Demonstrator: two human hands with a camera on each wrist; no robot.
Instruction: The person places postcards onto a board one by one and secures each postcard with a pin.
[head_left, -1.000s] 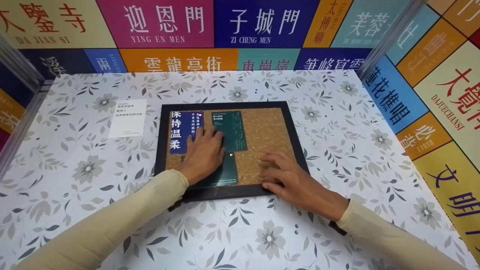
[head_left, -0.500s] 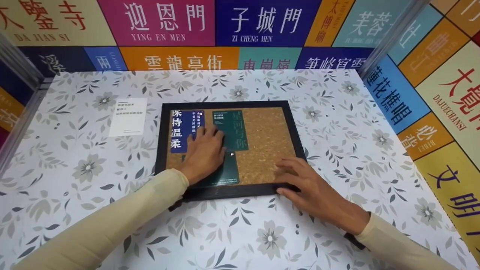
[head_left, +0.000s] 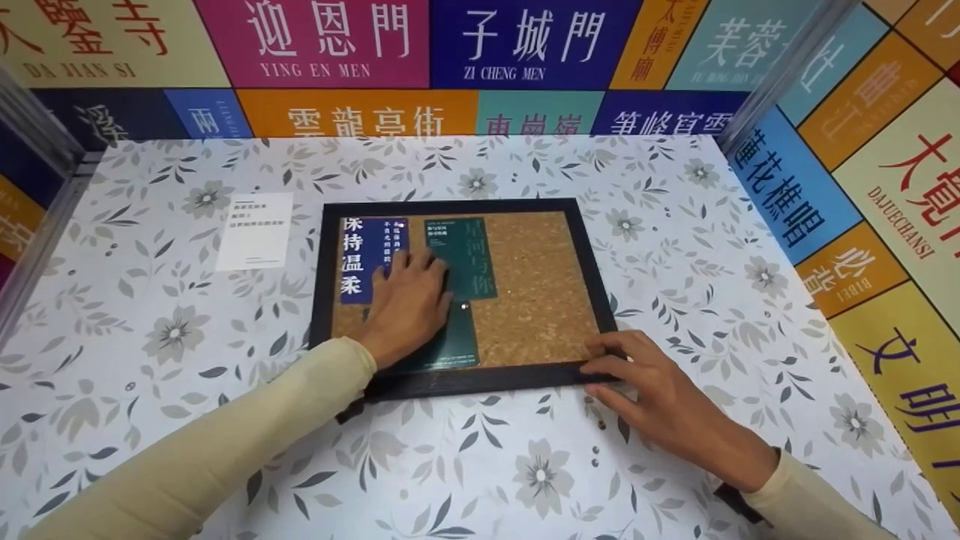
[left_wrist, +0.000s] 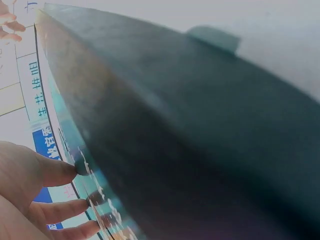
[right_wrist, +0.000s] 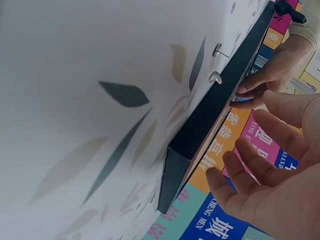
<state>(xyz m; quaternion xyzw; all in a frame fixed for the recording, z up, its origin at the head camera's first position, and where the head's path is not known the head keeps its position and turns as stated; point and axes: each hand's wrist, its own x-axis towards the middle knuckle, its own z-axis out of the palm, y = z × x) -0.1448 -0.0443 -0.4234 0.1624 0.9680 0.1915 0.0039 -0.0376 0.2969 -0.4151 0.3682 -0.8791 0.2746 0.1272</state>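
Note:
A black-framed cork board [head_left: 540, 315] lies on the table. On it are a blue card [head_left: 360, 262], a green card [head_left: 472, 259] and a dark green card [head_left: 450, 341] below. My left hand [head_left: 405, 304] rests on the cards with its fingers spread; in the left wrist view its fingertips touch the glossy surface. My right hand [head_left: 660, 390] is by the board's front right corner, fingers loosely bent, holding nothing visible. Beside the frame's front edge, the right wrist view shows a thumbtack [right_wrist: 216, 50] and a second thumbtack [right_wrist: 215, 77] on the tablecloth.
A white card [head_left: 255, 231] with printed text lies left of the board. The flower-patterned tablecloth [head_left: 480, 465] covers the table. Colourful panels with large characters [head_left: 502, 45] stand along the back and right side.
My right hand has moved from over the cork to the right and nearer, past the frame's front right corner. The left hand has stayed in place on the cards.

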